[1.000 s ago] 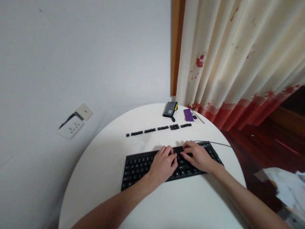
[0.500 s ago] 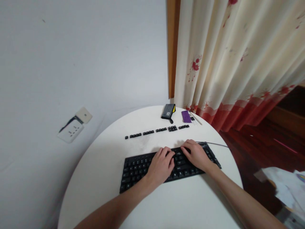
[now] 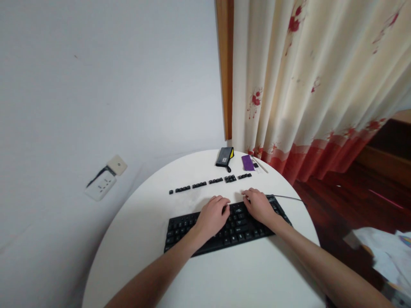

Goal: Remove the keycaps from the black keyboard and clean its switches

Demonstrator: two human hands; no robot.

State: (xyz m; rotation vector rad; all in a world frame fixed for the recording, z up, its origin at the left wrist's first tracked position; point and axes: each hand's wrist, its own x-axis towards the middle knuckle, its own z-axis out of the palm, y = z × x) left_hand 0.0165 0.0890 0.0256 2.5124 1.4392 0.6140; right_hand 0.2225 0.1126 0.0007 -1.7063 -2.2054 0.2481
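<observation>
A black keyboard (image 3: 239,222) lies at a slant on the white round table (image 3: 221,273), with keys on most of its face. Over its middle is my left hand (image 3: 213,216), fingers curled and thumb and forefinger tips close together; anything between them is too small to make out. My right hand (image 3: 257,205) hovers at the keyboard's back edge, right of my left hand. Its fingers are partly stretched and slightly apart, with nothing visible in them. Behind the keyboard, loose black keycaps (image 3: 215,181) stand in a row of small groups, with one single keycap (image 3: 171,192) at the left end.
At the table's back lie a grey pouch (image 3: 224,157), a purple cloth (image 3: 247,163) and a thin stick-like tool (image 3: 261,165). A cable (image 3: 287,197) runs right from the keyboard. The wall socket (image 3: 101,185) is left; a curtain (image 3: 276,85) hangs behind.
Both hands have lifted slightly and shifted toward the keyboard's back edge, uncovering more keys between them. The camera view has tilted a little; the keycap row looks the same.
</observation>
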